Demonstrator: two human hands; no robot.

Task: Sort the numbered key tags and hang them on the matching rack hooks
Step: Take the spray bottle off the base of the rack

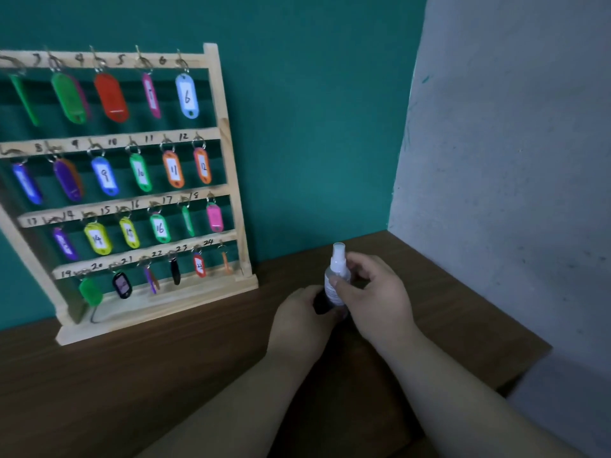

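Observation:
A wooden key rack [228, 160] leans against the teal wall at the left, with four rows of numbered hooks. Coloured key tags hang on the hooks, among them a light blue tag 6 [187, 95], an orange tag 11 [172, 169] and a green tag 16 [160, 228]. In front of the rack's right side, my right hand [373, 292] grips a small clear spray bottle [337, 276] with a white nozzle. My left hand [302, 317] curls around a dark object [320, 302] just below the bottle; most of that object is hidden.
The dark wooden table [132, 375] runs from the rack to a right edge near a grey wall [512, 160]. The teal wall [314, 110] stands behind the rack.

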